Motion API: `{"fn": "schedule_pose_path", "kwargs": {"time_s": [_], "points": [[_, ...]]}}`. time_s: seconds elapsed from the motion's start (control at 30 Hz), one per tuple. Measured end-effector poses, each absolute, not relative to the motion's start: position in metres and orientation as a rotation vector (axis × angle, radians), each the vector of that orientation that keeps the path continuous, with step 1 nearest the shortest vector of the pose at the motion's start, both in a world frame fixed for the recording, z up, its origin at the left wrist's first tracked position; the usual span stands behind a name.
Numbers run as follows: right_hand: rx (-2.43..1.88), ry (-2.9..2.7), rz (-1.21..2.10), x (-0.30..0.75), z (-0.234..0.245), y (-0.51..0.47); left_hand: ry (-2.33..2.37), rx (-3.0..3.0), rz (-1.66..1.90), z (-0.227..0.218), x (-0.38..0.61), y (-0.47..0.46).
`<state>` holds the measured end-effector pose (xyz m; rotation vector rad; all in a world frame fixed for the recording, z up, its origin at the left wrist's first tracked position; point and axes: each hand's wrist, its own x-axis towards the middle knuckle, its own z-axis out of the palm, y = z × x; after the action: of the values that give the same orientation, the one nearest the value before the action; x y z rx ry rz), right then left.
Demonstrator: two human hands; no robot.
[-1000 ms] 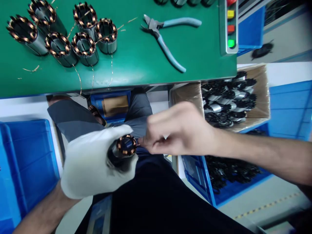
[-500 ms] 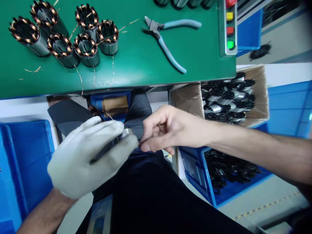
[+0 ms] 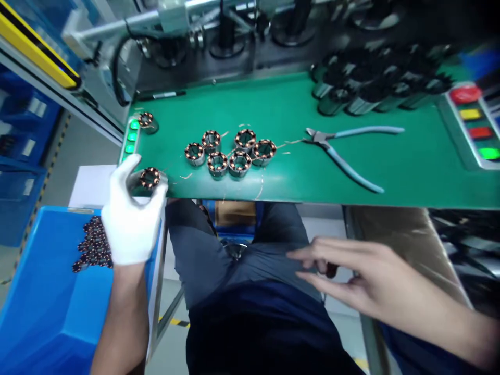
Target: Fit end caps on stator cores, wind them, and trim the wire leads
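Observation:
At the left end of the green bench, my left hand (image 3: 130, 221), in a white glove, has its thumb and fingers around a wound motor stator (image 3: 150, 178) with copper coils on top. Another stator (image 3: 147, 122) stands just behind it. My right hand (image 3: 357, 276), bare, hovers over my right thigh, thumb and forefinger stretched apart. A dark reddish spot shows by its curled fingers; I cannot make it out. Several upright stators (image 3: 217, 164) form a cluster mid-bench with thin copper wire ends. Right of them lie cutting pliers (image 3: 322, 139) with light blue handles, jaws spread.
Left of me is a blue bin (image 3: 78, 307) holding a heap of stators (image 3: 95, 244). Several unwound cores (image 3: 365, 99) stand at the back right. Button boxes with lit lamps sit at both ends, the right one (image 3: 474, 125) larger. A machine (image 3: 250, 49) lines the back.
My left hand has gone from above my lap to the bench's left end with the stator. My right hand has come away from it and spread its fingers. The view has shifted left and up.

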<state>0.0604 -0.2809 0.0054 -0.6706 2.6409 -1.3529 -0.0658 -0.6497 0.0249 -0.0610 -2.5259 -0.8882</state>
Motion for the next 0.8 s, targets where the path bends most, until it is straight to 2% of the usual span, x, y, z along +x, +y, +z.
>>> {"fn": "schedule_pose_path", "kwargs": {"time_s": [0.23, 0.4, 0.57, 0.63, 0.7, 0.8], "points": [[-0.652, 2.304, -1.264, 0.083, -0.015, -0.3, -2.598, -0.081, -1.043, 0.011, -0.136, -0.659], [-0.628, 2.211, -1.143, 0.088, -0.009, -0.311, -2.684, -0.07, -0.443, 0.025, -0.192, -0.673], [-0.796, 2.196, -1.071, 0.08, 0.005, -0.328, -2.761, -0.12, -0.346, 0.025, -0.226, -0.673], [-0.823, 2.233, -1.181, 0.072, 0.012, -0.331, -2.731, -0.001, -0.444, 0.031, -0.216, -0.668], [-0.762, 2.327, -1.393, 0.063, 0.022, -0.332, -2.627, 0.041, -0.686, 0.04, -0.187, -0.657], [-0.404, 2.421, -1.833, 0.049, 0.038, -0.337, -2.444, -0.278, -1.124, 0.053, -0.114, -0.627]]}}
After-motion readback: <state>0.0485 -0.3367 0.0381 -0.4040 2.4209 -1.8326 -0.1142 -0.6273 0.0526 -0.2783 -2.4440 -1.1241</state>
